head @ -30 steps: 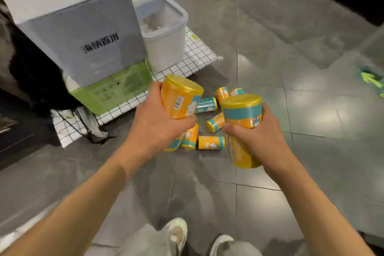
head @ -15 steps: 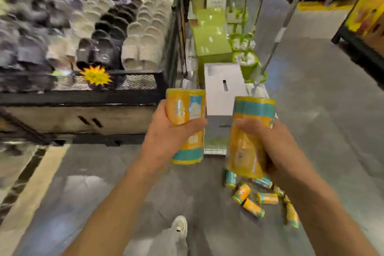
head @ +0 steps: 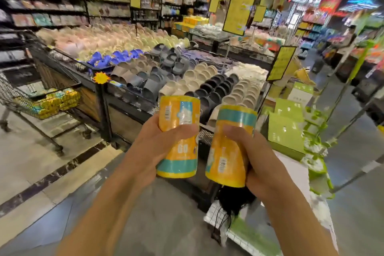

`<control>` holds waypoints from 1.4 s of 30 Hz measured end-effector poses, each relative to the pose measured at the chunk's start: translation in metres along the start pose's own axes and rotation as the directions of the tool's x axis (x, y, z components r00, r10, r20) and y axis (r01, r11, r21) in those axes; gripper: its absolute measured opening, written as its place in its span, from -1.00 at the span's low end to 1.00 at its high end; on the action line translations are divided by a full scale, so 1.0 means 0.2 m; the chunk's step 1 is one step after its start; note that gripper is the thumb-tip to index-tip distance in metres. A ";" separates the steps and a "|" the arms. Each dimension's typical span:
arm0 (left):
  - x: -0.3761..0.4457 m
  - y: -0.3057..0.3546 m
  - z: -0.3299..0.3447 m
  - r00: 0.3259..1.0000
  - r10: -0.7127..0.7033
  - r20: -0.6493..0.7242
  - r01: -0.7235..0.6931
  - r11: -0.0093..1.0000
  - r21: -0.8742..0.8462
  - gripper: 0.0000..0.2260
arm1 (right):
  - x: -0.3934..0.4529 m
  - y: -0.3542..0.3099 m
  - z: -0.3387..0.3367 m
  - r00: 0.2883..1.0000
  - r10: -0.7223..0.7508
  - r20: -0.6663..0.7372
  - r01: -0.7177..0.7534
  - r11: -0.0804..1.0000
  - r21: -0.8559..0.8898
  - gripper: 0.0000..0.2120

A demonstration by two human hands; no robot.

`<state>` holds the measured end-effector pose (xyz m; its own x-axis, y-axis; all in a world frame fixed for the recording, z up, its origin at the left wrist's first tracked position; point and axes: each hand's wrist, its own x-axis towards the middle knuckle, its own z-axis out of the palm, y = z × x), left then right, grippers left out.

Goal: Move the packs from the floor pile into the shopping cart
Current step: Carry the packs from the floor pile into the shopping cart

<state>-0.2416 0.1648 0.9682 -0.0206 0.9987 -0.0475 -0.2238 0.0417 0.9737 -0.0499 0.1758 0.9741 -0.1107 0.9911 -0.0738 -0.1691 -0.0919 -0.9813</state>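
My left hand (head: 154, 147) grips an upright yellow pack with a teal band (head: 179, 110) at mid-frame. Beside it, my right hand (head: 259, 158) grips a second yellow and teal pack (head: 230, 143), tilted slightly. The two packs stand close together, a narrow gap between them. The black wire shopping cart (head: 52, 68) stands at the far left, well away from both hands, with several yellow packs (head: 56, 102) lying in its basket. The floor pile is out of view.
A long black display table of slippers (head: 176, 77) runs straight ahead between me and the aisle. Green and white boxes (head: 291, 122) stack at the right. A white wire rack (head: 228, 228) sits low by my right arm. Shelves line the back.
My view has swung up and to the left, from the floor pile to the store. The cart has come into sight at the left. Both hands still hold their packs, raised higher.
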 end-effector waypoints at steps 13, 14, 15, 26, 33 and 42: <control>0.36 0.31 -0.86 0.935 0.137 -0.326 -0.139 0.990 0.019 -0.47 | 0.72 0.04 0.91 0.950 0.034 0.310 -0.038 0.999 0.008 -0.63; 0.38 0.32 -0.91 0.928 0.141 -0.343 -0.141 0.990 0.028 -0.47 | 0.78 0.05 0.96 0.945 0.045 0.325 -0.051 0.999 0.008 -0.61; 0.41 0.33 -0.96 0.920 0.144 -0.364 -0.141 0.989 0.037 -0.45 | 0.84 0.06 1.02 0.939 0.056 0.338 -0.061 0.998 0.005 -0.60; 0.95 0.37 -1.52 0.792 0.149 -0.593 -0.140 0.988 0.061 -0.53 | 1.68 0.18 1.60 0.819 0.082 0.568 -0.057 0.997 -0.061 -0.57; 1.39 0.45 -1.83 0.691 0.171 -0.703 -0.159 0.984 0.083 -0.53 | 2.26 0.21 1.97 0.718 0.077 0.692 -0.064 0.997 -0.043 -0.55; 1.88 0.54 -2.33 0.622 0.183 -0.762 -0.135 0.983 0.126 -0.49 | 2.85 0.29 2.52 0.644 0.129 0.754 -0.061 0.991 -0.118 -0.43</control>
<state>-0.7265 0.5307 0.9513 -0.7959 0.6051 -0.0206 -0.0939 -0.0898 0.9915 -0.6163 0.6877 0.9640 -0.8319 0.5534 -0.0402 -0.0453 -0.1399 -0.9891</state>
